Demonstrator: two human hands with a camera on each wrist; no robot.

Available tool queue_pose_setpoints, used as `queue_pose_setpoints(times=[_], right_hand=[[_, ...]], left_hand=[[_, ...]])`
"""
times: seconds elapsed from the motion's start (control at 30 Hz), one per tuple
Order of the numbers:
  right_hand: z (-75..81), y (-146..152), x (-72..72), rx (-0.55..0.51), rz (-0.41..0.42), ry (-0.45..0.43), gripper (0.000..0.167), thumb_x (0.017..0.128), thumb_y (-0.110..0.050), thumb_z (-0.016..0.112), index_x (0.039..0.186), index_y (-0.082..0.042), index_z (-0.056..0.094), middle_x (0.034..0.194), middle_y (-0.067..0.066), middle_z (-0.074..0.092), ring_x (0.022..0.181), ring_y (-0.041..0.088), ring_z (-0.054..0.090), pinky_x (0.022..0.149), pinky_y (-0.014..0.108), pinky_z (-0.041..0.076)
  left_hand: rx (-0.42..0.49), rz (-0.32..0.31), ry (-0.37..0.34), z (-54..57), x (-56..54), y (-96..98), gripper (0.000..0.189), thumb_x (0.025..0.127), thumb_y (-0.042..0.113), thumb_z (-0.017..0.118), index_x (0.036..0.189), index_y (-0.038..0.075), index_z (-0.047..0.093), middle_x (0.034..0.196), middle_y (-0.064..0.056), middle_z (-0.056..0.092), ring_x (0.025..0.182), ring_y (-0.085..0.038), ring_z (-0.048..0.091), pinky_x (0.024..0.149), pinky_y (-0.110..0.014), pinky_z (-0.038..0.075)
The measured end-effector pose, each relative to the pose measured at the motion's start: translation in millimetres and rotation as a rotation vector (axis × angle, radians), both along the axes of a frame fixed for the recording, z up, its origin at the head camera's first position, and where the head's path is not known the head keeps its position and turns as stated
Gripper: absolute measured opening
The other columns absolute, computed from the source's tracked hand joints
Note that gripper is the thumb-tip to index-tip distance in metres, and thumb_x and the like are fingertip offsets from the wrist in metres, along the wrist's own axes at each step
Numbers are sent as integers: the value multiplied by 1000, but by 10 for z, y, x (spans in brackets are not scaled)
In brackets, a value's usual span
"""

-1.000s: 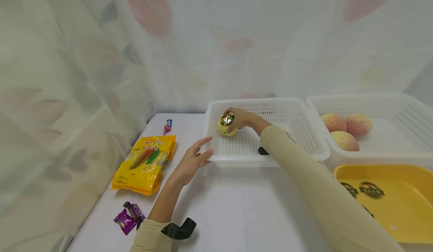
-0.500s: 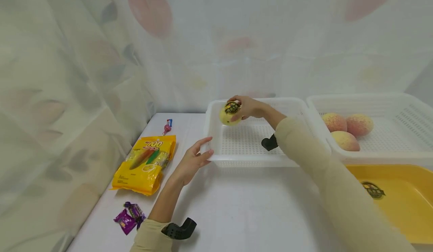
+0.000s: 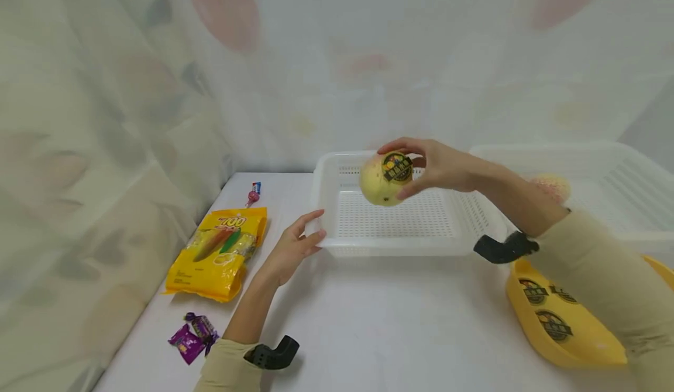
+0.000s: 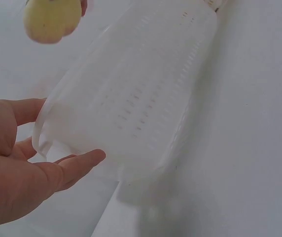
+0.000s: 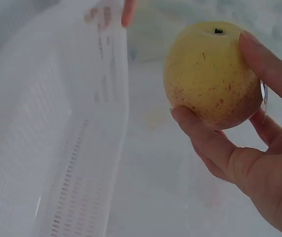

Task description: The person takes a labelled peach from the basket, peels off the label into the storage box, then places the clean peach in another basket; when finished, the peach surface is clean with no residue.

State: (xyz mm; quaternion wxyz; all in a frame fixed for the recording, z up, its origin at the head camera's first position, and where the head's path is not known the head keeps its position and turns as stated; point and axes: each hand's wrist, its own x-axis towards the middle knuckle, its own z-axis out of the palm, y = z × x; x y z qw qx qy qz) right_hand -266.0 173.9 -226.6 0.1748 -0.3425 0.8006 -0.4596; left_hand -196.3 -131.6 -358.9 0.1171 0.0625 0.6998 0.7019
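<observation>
A yellow peach [image 3: 380,182] with red speckles and a dark round label is held up by my right hand [image 3: 439,164], over the left white basket. In the right wrist view, thumb and fingers pinch the peach [image 5: 212,74] around its sides. My left hand [image 3: 288,253] holds the near-left corner of the left white basket [image 3: 389,246]. In the left wrist view, the digits of my left hand [image 4: 27,163] lie on both sides of the basket's rim; one fingertip is hidden behind it.
On the right stands a second white basket [image 3: 621,205] with a speckled peach [image 3: 551,187], partly behind the right arm. A yellow tray [image 3: 526,327] bearing dark labels sits nearer. At left lie a yellow candy bag [image 3: 218,254], purple-wrapped sweets [image 3: 191,340] and a lollipop [image 3: 253,196].
My right hand has lifted the peach out of the left basket's far-left part and brought it rightward and closer. My left hand stays at the basket corner.
</observation>
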Motion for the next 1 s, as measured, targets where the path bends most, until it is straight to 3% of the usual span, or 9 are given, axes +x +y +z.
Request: queue_pose_setpoints(times=[0.2, 0.43, 0.63, 0.77, 0.93, 1.0], right_hand=[[-213, 105, 564, 3, 32, -20, 75, 72, -13, 85, 136, -9, 46, 139, 9, 42, 111, 31, 51, 82, 36, 54], [-635, 82, 955, 17, -13, -122, 73, 72, -18, 85, 135, -12, 48, 137, 8, 44, 112, 33, 48, 84, 37, 53], [-960, 46, 1162, 117, -62, -102, 72, 69, -27, 87, 131, -22, 51, 130, -3, 50, 115, 27, 48, 86, 39, 49], [-1122, 21, 1235, 137, -38, -61, 71, 67, -24, 88, 129, -18, 54, 124, -5, 54, 114, 26, 49, 91, 46, 43], [-1238, 18, 1266, 139, -43, -94, 72, 64, -20, 89, 127, -15, 55, 121, -1, 54, 111, 27, 48, 96, 52, 38], [-1258, 25, 1266, 145, -45, -103, 73, 65, -20, 89, 128, -16, 54, 122, 0, 53, 112, 26, 47, 96, 52, 38]], left_hand=[[-14, -5, 15, 14, -34, -47, 55, 98, 12, 55, 148, 9, 32, 154, -11, 18, 124, -43, 40, 102, -43, 39], [7, 2, 5, 25, -32, -78, 55, 98, 11, 54, 148, 9, 31, 155, -10, 14, 126, -43, 38, 104, -47, 36], [2, 0, 8, 2, -21, -98, 56, 98, 12, 54, 148, 8, 29, 155, -10, 14, 127, -43, 37, 103, -45, 38], [11, 1, 1, -3, -23, -98, 57, 98, 12, 54, 149, 7, 28, 155, -11, 16, 127, -43, 36, 104, -46, 37], [-11, -5, 6, -4, -33, -108, 58, 98, 14, 55, 149, 8, 28, 154, -12, 17, 127, -43, 37, 103, -44, 38], [-69, 21, 23, 4, -35, -123, 59, 98, 19, 57, 150, 12, 29, 154, -14, 16, 126, -40, 39, 103, -45, 39]])
